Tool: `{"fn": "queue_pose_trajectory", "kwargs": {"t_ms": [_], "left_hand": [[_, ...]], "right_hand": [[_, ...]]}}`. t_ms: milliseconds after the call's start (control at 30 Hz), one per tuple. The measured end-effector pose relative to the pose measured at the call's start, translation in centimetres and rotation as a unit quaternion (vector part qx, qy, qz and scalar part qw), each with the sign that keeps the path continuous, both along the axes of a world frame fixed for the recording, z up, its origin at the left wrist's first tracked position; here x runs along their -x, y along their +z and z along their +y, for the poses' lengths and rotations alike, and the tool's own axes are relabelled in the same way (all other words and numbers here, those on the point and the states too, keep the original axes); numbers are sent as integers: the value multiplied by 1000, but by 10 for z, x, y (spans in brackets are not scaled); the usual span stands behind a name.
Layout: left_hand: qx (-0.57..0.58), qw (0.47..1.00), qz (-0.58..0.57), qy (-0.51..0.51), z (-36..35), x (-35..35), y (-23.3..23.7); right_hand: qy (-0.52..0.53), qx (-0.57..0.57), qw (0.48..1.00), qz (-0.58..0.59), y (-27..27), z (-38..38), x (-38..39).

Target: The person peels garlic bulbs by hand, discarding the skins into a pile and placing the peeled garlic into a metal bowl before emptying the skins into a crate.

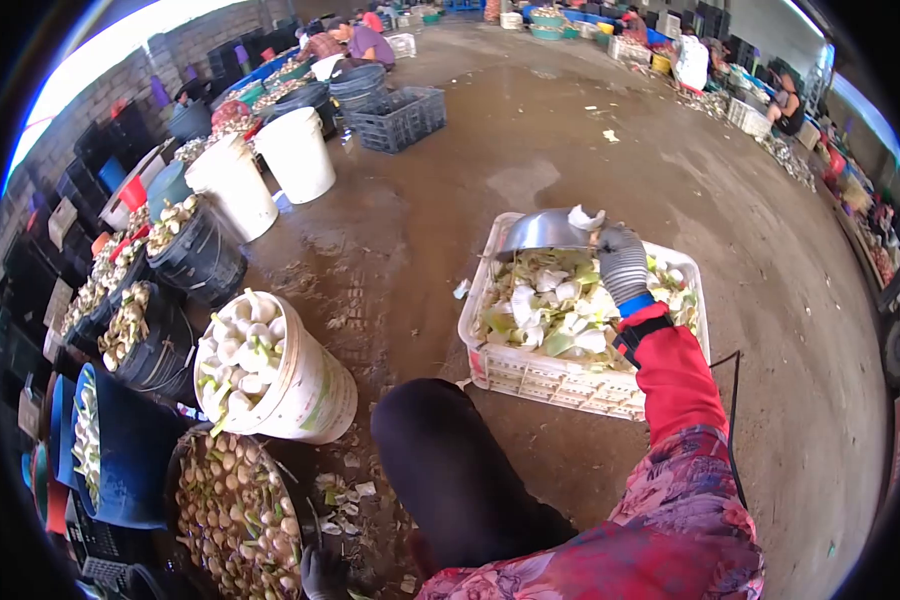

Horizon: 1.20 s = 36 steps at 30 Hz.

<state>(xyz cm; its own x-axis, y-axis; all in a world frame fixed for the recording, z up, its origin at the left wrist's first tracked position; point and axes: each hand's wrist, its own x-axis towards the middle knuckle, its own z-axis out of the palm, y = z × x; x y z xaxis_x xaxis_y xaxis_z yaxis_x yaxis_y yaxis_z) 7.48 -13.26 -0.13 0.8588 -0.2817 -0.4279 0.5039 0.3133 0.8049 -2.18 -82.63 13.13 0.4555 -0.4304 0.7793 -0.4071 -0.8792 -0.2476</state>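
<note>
My right hand (623, 262), in a grey striped glove, is closed on the rim of a metal bowl (545, 231). The bowl is tipped over a white plastic crate (560, 385), and a pale scrap of peel (585, 218) sits at its edge beside my fingers. White and green peelings (560, 305) fill the crate. At the bottom edge, my gloved left hand (322, 572) is beside a round tub (295, 480) of brownish bulbs (232, 505) with green stems; its fingers are mostly cut off from view.
A white bucket (320, 395) of peeled white bulbs stands left of my knee. A blue bucket (130, 450) and black buckets (205, 265) line the left side. Further off are two white buckets (295, 155), a dark crate (400, 118) and seated people (370, 45). Peel scraps lie on the wet floor.
</note>
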Motion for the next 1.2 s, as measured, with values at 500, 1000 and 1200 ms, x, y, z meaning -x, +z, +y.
{"fn": "queue_pose_trajectory", "kwargs": {"t_ms": [500, 1000, 1200], "left_hand": [[-15, 999, -16, 44, 28, 34, -12], [-208, 974, -78, 51, 13, 40, -39], [-172, 967, -81, 170, 17, 14, -90]], "right_hand": [[158, 113, 956, -218, 147, 47, 42], [543, -88, 792, 263, 42, 383, -207], [443, -364, 781, 246, -126, 399, -206]]}}
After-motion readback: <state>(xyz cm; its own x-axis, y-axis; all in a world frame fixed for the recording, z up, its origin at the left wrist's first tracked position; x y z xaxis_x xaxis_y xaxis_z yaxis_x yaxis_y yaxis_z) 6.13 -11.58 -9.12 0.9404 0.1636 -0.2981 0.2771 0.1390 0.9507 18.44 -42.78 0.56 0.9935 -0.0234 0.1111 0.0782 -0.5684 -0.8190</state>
